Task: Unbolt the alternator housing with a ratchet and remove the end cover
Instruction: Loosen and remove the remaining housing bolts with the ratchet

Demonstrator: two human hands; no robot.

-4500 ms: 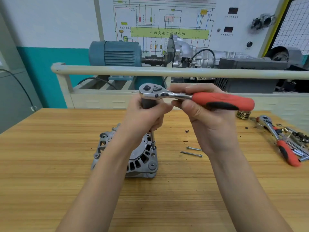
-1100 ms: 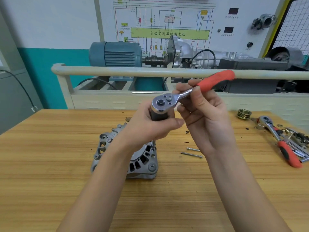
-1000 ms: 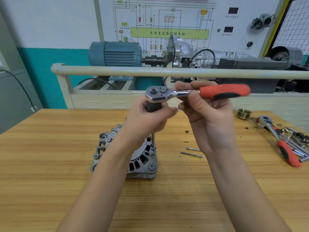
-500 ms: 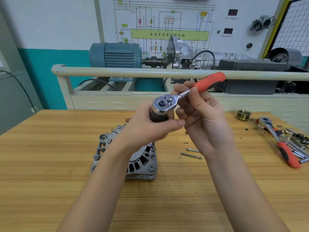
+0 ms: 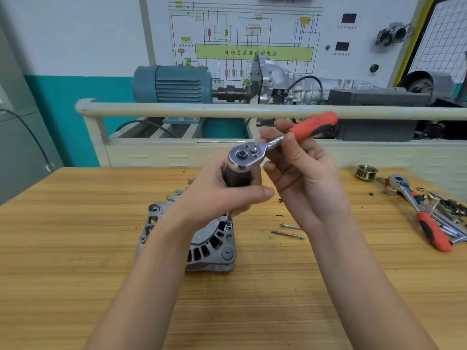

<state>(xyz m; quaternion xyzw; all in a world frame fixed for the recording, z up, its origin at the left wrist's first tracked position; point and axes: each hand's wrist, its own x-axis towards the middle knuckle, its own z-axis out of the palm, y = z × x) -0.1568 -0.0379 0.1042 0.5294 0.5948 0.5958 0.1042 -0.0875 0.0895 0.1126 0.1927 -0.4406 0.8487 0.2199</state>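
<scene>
Grey metal alternator (image 5: 202, 246) sits on the wooden counter (image 5: 75, 248). Left hand (image 5: 227, 195) wraps the extension bar; right hand (image 5: 300, 173) pinches the ratchet (image 5: 275, 145). Keep it straight up, swing short.

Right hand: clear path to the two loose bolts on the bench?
Probably yes, once it lets go. The right hand holds the ratchet, but the two bolts lie bare on the bench just below it, nothing over them.

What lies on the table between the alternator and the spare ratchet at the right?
In the head view, two loose long bolts lie on the bare wood between the alternator and the spare ratchet.
</scene>
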